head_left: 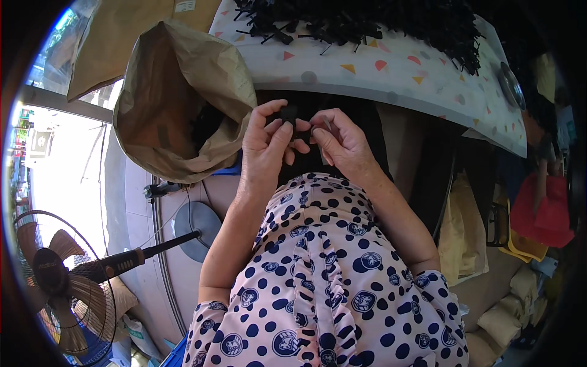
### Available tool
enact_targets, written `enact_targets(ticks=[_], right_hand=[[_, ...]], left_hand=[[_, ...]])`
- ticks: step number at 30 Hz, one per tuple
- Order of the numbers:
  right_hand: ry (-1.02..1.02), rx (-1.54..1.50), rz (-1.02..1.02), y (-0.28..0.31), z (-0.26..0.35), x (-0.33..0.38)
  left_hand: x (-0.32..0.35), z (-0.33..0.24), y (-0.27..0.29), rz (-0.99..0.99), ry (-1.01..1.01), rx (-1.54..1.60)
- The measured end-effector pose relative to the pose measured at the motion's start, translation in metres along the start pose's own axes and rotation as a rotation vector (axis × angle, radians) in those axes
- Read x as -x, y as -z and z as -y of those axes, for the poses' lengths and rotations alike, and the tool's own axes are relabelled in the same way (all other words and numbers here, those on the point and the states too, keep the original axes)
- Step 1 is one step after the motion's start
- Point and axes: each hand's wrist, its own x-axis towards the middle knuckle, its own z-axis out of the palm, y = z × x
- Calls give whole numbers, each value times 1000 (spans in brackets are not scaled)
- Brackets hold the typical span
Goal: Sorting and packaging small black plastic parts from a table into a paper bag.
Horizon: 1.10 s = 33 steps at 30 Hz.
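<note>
My left hand (264, 144) and my right hand (338, 137) meet just below the table's near edge, over my lap. Together they pinch a small black plastic part (290, 114) between thumbs and fingertips; a thin metal pin shows at my right fingers. A big heap of similar black parts (367, 21) lies on the far side of the white table (391, 76) with coloured shapes. My spotted pink garment fills the lower middle.
An open brown paper sack (177, 104) with dark parts inside stands to my left. A standing fan (64, 284) with a round base (195, 223) is at lower left. Brown bags and a red item (544, 211) crowd the right side.
</note>
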Motion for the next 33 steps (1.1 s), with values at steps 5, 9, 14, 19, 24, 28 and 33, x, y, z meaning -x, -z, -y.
enact_targets(ticks=[5, 9, 14, 19, 24, 28, 33], right_hand=[[-91, -302, 128, 13, 27, -2], [-139, -457, 78, 18, 19, -11], [-241, -421, 130, 32, 4, -9], [-167, -271, 125, 21, 5, -5], [-177, -187, 96, 0, 34, 9], [-189, 11, 97, -4, 35, 17], [-143, 127, 130, -2, 37, 4]], left_hand=[[1, 2, 1, 59, 85, 204], [3, 9, -10, 185, 140, 216], [1, 15, -18, 209, 121, 5], [7, 9, -19, 239, -7, -418], [12, 5, -5, 258, -58, -310], [14, 0, -6, 214, 16, -289], [1, 1, -5, 221, -41, -325]])
